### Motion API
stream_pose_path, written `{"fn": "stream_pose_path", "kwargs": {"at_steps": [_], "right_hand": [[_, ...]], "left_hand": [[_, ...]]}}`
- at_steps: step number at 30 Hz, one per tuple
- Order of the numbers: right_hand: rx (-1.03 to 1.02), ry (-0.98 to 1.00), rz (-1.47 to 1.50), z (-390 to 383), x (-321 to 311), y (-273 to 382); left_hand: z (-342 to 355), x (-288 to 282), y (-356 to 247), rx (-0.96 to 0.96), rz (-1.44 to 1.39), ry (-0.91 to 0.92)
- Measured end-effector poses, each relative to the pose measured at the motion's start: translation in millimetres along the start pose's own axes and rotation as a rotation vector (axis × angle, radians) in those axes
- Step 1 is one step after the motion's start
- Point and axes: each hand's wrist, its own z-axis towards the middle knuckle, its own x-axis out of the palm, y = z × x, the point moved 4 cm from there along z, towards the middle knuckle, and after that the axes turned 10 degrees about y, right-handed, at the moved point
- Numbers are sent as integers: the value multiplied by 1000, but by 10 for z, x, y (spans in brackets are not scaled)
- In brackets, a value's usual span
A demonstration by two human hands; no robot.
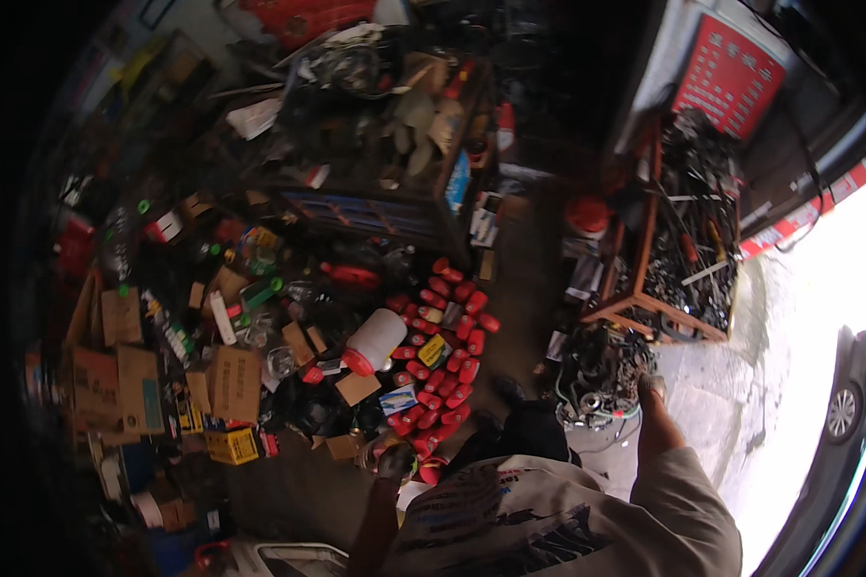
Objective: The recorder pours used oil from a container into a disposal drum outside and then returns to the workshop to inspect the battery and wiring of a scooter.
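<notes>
My left hand (394, 462), dark and low in the view, is closed around something I cannot make out, beside a heap of red cylindrical containers (468, 327). A white container with a red end (375, 338) lies on its side on that heap, with a yellow package (433, 353) nearby. My right hand (651, 389) is at the edge of a tangled pile of dark metal parts and hoses (597, 370); its fingers are too small and dim to read.
Cardboard boxes (140, 375), bottles (120, 240) and clutter crowd the left. A cluttered cabinet (356, 216) stands ahead. At right are a wooden rack of tools (693, 250), a red sign (726, 72) and a bright opening with a parked car (847, 433) outside.
</notes>
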Motion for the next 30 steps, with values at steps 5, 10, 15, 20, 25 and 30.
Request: {"fn": "stream_pose_path", "kwargs": {"at_steps": [5, 10, 15, 20, 25, 30], "right_hand": [[-442, -40, -211, 589, 811, 873], [-1387, 362, -1313, -1593, 2290, 2545], [-698, 1478, -103, -3762, 2912, 2665], [-482, 1707, -220, -4272, 3759, 2288], [-424, 2038, -577, -5225, 3527, 1490], [-468, 1895, -786, -5453, 3532, 1020]], "left_hand": [[108, 66, -203, 747, 568, -210], [-201, 233, -17, 395, -130, -253], [-475, 675, -370, 358, -813, -300], [-1120, 737, -407, 201, -631, -883], [-807, 653, 889, 129, -828, -1228], [-1212, 626, 1464, -54, -931, -1313]]}}
